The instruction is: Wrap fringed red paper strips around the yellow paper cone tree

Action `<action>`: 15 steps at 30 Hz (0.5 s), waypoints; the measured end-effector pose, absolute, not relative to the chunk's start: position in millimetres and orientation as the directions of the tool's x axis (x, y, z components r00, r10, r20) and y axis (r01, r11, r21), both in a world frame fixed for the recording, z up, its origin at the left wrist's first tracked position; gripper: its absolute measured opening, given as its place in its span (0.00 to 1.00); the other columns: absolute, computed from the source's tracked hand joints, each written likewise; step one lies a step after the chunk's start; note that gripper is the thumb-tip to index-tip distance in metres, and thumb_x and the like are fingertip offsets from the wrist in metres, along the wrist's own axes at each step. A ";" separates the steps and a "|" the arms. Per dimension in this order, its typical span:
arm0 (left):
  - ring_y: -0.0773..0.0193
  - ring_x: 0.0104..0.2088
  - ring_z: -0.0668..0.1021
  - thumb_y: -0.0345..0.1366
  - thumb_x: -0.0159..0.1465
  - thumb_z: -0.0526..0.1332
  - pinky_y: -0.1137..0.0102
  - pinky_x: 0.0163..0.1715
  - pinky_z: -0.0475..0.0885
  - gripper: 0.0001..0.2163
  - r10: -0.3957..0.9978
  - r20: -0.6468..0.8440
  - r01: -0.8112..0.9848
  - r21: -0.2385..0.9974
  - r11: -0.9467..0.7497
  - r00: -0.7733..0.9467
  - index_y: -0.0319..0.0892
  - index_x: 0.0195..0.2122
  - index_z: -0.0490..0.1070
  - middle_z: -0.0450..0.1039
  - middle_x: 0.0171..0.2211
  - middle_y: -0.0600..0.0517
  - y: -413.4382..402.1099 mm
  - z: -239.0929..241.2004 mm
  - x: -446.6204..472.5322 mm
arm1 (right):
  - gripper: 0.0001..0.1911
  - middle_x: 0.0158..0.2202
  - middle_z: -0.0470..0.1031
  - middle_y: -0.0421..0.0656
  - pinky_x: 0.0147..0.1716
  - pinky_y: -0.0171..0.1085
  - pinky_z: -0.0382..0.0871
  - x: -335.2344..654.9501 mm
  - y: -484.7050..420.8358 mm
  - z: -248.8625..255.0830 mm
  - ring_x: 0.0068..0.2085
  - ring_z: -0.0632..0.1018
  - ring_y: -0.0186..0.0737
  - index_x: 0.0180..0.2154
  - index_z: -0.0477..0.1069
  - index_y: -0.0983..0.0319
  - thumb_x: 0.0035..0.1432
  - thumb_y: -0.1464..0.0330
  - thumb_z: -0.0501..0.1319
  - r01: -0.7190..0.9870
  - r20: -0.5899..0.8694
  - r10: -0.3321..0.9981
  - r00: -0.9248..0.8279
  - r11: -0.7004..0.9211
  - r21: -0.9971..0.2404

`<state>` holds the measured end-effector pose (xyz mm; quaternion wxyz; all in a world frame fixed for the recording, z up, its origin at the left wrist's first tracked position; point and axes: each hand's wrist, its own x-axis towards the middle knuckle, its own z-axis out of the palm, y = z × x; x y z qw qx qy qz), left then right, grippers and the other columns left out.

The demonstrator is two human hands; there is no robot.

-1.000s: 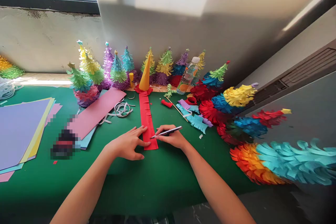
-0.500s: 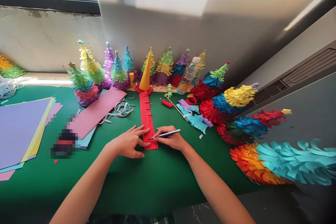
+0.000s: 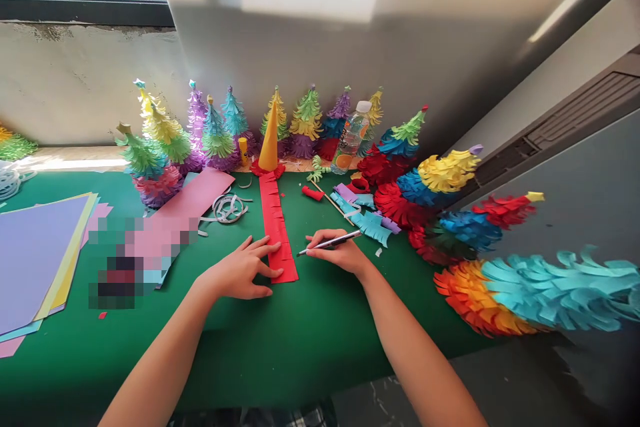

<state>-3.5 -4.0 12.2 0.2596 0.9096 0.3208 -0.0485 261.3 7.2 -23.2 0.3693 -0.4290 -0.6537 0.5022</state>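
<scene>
Red paper strip [image 3: 277,223] lies flat on the green table cover [image 3: 310,340], running from the person's hands away to the orange cone [image 3: 270,140]. Slits show along its right edge for most of its length. The cone carries red fringe at its base only and is bare above.

Left hand [image 3: 239,275] rests with fingers spread flat on the strip's near end, gripping nothing. Right hand [image 3: 340,257] has its fingers closed round a slim pen-like tool [image 3: 330,241], whose tip sits just beside the strip's right edge. Blade or nib cannot be made out.

Fringed trees [image 3: 220,137] stand behind. A patch at left is blurred out.
</scene>
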 end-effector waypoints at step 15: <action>0.49 0.65 0.47 0.43 0.56 0.62 0.48 0.61 0.40 0.19 0.552 -0.240 0.594 0.456 -0.662 0.799 0.55 0.50 0.70 0.44 0.66 0.53 -4.1 11.6 -4.2 | 0.15 0.34 0.80 0.46 0.45 0.47 0.71 251.8 14.6 -25.7 0.37 0.80 0.46 0.34 0.76 0.62 0.48 0.57 0.64 -0.257 -0.116 0.958 -0.264 -0.186 -0.948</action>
